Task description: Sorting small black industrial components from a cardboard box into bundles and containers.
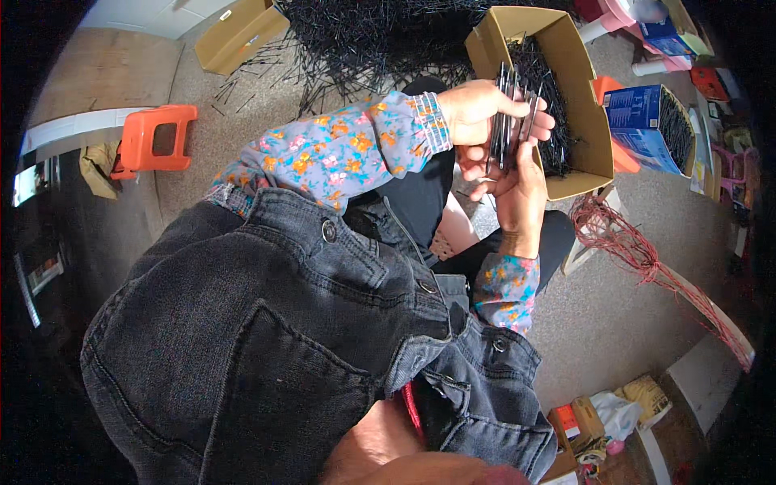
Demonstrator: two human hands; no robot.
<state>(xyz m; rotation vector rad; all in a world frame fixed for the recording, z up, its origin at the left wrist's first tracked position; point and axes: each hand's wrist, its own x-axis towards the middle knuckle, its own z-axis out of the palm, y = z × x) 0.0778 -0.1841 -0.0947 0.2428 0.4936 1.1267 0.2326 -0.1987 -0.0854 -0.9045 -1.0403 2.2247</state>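
My left hand (pixel 477 109) and my right hand (pixel 517 190) meet over the near edge of an open cardboard box (pixel 594 133). Together they grip a small bundle of thin black sticks (pixel 508 105), held upright. The left hand's fingers wrap around the bundle from the side, while the right hand supports it from below with its palm up. The box holds many more of the same black sticks (pixel 550 97). Both forearms wear floral sleeves under a dark denim vest (pixel 267 323).
A big loose pile of black sticks (pixel 364 36) lies on the floor behind, beside another cardboard box (pixel 238 36). There is an orange plastic stool (pixel 158 137) at the left. At the right are a blue box of sticks (pixel 651 121) and a bundle of red strings (pixel 638 250).
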